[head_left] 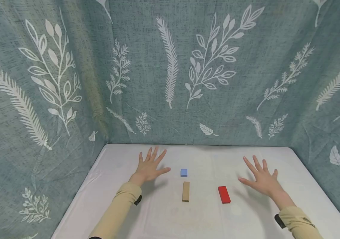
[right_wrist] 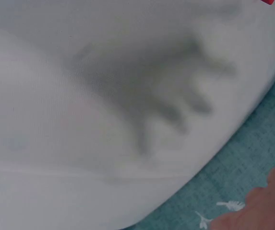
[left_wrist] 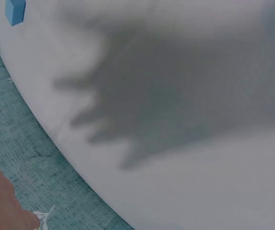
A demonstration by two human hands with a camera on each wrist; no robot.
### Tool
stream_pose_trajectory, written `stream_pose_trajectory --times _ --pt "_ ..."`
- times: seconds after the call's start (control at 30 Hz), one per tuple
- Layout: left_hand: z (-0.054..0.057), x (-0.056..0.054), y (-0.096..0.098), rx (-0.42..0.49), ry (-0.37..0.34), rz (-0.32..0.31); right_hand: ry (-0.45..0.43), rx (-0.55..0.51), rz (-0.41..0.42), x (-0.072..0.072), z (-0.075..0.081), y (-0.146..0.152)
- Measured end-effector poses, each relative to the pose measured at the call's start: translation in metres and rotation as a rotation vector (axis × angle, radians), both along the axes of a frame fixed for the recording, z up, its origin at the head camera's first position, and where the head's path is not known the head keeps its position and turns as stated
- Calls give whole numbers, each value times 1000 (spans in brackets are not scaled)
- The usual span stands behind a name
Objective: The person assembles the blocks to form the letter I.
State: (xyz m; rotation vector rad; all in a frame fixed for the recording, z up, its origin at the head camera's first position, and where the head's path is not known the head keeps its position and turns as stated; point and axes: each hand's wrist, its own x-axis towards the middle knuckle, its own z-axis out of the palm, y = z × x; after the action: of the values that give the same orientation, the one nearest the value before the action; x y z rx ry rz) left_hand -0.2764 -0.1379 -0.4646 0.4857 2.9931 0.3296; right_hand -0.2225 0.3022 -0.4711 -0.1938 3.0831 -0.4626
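Observation:
My left hand (head_left: 148,170) is held over the left side of the white table, fingers spread and holding nothing. Nearest to it is a small blue block (head_left: 183,173), just right of the thumb; the left wrist view shows the same blue block (left_wrist: 15,12) at its top left corner. On the right, my other hand (head_left: 264,181) is likewise spread and grips nothing. A red rectangular block (head_left: 224,195) lies to the left of that hand, and a tan wooden block (head_left: 185,191) lies lengthwise below the blue one. Both hands cast shadows on the tabletop.
A white cloth covers the table (head_left: 199,222), whose far edge meets a blue-green curtain (head_left: 146,66) with white leaf prints. The curtain also hangs along the left and right sides.

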Motion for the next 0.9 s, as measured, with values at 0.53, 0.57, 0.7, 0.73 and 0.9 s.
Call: stream_pose_trajectory --times 0.53,0.57,0.7,0.73,0.9 --pt "4 5 12 60 5 -151 88 62 118 6 -7 -11" --pt "4 5 13 63 3 -167 96 67 129 6 -8 -11" --pt "5 8 18 92 -1 -218 109 65 156 6 -11 -15" --pt "4 9 19 102 -1 -226 108 63 160 7 -11 -17" --pt "0 11 24 151 -3 -251 91 26 184 10 -11 -25"
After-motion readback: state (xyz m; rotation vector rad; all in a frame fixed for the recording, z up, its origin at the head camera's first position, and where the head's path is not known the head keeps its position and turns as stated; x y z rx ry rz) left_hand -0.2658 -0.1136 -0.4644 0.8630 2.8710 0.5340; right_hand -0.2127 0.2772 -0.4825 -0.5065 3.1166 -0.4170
